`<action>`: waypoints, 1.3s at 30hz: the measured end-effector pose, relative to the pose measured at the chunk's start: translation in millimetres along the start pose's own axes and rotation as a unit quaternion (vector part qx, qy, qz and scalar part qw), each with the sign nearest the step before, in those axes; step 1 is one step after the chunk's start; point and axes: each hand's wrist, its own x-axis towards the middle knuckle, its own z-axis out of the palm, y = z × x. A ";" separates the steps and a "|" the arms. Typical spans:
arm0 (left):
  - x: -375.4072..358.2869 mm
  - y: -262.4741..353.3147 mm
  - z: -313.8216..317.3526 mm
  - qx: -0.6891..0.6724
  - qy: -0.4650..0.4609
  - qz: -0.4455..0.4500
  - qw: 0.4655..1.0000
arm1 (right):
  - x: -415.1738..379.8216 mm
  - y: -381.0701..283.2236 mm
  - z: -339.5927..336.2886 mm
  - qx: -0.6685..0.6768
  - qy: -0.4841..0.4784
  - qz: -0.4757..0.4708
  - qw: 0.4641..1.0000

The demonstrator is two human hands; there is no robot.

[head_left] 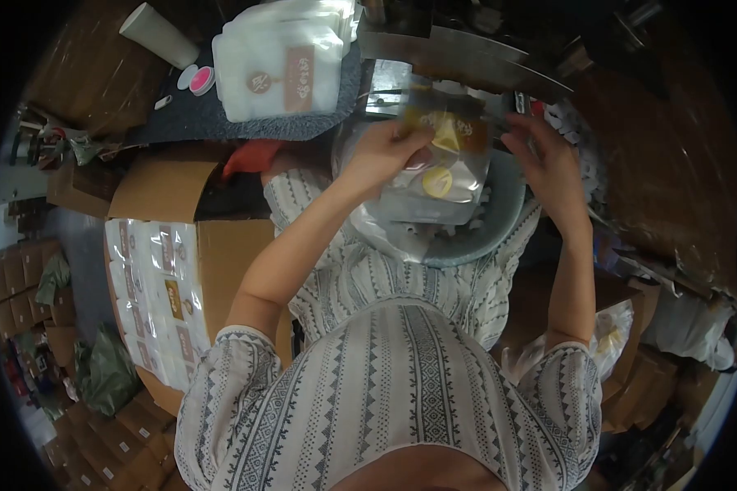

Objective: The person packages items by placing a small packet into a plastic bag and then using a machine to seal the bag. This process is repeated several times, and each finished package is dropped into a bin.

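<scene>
A clear plastic pouch with a gold printed band and a yellow round mark [458, 184] is pinched at its left side by my left hand [389, 155]. To the right of the pouch, my right hand [549, 164] is raised with its fingers apart and bent, nothing visible between them. Below the pouch, a grey-blue round basin [512, 204] rests on my lap, with white pieces [467, 241] inside. Clear plastic film hangs over the basin's left side.
Stacked printed pouches [278, 74] lie on a dark cloth [188, 123] at the upper left, near a white cup [157, 34] and a pink round lid [201, 79]. An open cardboard box [233, 254] holds packed pouches [160, 295]. A metal machine edge [475, 53] spans the top.
</scene>
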 end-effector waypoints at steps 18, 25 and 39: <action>-50.1 -20.9 -116.1 0.566 0.308 0.265 0.717 | -0.3 28.4 -29.1 -0.193 0.000 0.136 0.972; -77.7 12.3 -53.3 0.542 0.305 0.325 0.713 | 4.8 -45.5 36.8 0.041 -0.010 -0.142 0.989; 5.2 8.7 -0.3 0.001 -0.009 -0.011 1.000 | 4.3 -10.7 1.4 0.044 0.005 -0.018 0.999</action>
